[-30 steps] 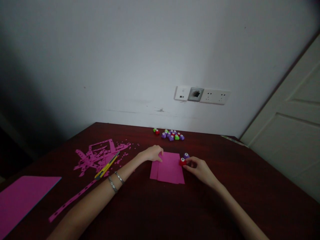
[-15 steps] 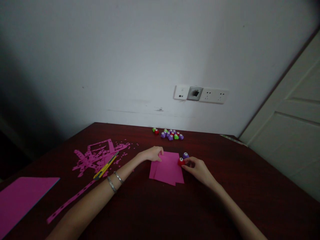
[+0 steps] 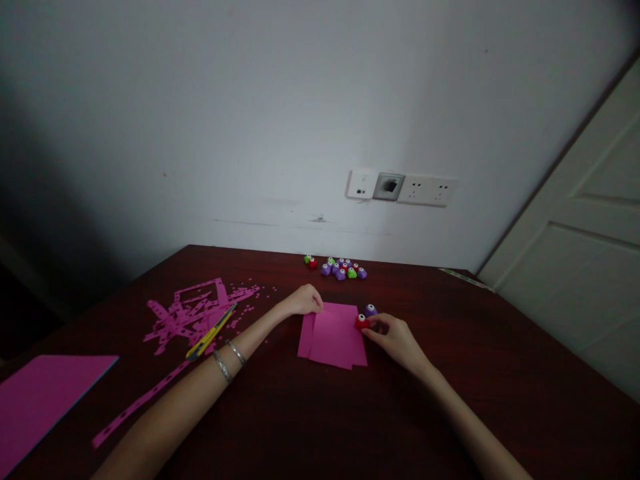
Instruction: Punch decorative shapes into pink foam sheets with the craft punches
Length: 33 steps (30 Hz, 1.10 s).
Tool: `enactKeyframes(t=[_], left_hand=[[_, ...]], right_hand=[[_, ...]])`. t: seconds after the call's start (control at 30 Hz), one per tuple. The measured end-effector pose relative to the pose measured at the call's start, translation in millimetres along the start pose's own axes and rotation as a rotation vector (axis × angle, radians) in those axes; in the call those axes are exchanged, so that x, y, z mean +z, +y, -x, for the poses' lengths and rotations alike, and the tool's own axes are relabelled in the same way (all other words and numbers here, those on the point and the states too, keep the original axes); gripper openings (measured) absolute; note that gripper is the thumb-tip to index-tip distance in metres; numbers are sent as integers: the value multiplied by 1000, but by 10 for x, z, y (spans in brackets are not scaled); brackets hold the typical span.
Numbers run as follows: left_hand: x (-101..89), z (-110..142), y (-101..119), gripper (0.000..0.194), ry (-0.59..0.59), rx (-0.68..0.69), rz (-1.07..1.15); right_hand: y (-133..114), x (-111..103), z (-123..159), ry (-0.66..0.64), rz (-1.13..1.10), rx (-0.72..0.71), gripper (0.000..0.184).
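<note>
Several pink paper sheets (image 3: 337, 340) lie overlapping on the dark red table, the top one turned slightly askew. My left hand (image 3: 303, 300) is closed in a pinch at the upper left corner of the top sheet. At the paper's right edge, my right hand (image 3: 395, 337) grips a small red craft punch (image 3: 361, 323) with a white, dark-marked top between thumb and fingers. Whether paper is inside the punch's slot is not visible. Just behind it stands a purple punch (image 3: 371, 311), close to my right fingertips.
More punches (image 3: 341, 269) in purple, green and red cluster near the wall. Left of my hands lie punched pink scraps (image 3: 187, 319), tiny cutouts and a yellow utility knife (image 3: 212, 331). A large pink sheet (image 3: 45, 393) covers the near left corner. Sockets (image 3: 425, 190) sit on the wall.
The top sheet has turned, its lower edge swinging left. My left hand has closed more tightly at the corner and shifted slightly upward. My right hand keeps its hold on the red punch.
</note>
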State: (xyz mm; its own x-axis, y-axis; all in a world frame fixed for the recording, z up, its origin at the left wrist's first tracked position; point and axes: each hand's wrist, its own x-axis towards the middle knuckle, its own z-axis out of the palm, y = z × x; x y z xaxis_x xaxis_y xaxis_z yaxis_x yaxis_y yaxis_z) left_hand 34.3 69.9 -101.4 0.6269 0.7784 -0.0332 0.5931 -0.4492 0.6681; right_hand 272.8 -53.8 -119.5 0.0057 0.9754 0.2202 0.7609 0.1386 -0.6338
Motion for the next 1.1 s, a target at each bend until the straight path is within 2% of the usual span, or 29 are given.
enactKeyframes(t=[0.3,0.57,1.1], left_hand=[[-57,-8,-15,16,-1,-70,147],[-77,2,-16,12,-16,-68,230],[-88,-5,-5,14,-38,-67,257]], right_hand=[[3,55,3,56,-16,-9,26],[-39,75,9,104,-40,-16,24],[-42,101,8,93,-46,-3,25]])
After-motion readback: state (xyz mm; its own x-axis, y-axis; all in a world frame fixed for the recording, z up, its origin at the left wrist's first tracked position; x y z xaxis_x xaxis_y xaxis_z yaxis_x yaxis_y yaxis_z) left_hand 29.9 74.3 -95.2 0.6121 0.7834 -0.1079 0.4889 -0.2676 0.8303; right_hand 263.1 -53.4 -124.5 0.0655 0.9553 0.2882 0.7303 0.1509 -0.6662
